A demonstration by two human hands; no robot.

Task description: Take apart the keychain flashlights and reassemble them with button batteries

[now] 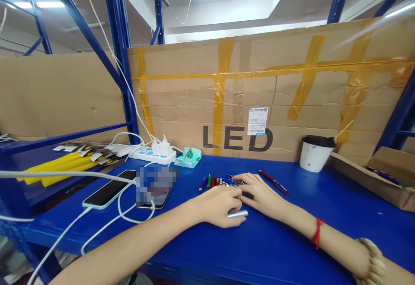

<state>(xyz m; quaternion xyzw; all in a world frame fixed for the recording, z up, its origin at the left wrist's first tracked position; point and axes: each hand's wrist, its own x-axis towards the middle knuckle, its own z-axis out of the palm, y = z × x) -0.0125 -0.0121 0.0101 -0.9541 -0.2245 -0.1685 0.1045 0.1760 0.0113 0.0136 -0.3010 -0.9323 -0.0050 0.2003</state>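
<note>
My left hand (223,205) is closed, with a short silver tube (237,213) sticking out between its curled fingers just above the blue table. Right beside it, my right hand (261,192) reaches over a small pile of pen parts (228,181), fingers stretched out and apart; the fingertips touch or nearly touch the pile. Purple, green, red and blue barrels (210,181) lie at the left of that pile, among shiny metal bits. Part of the pile is hidden behind my hands. A red pen (273,182) lies beyond my right hand.
Two phones with white cables, one dark-screened (110,190), lie at the left. Behind them are a power strip (149,154) and a teal packet (188,157). A lidded paper cup (316,154) and an open cardboard box (372,181) stand right. Cardboard (181,103) closes the back.
</note>
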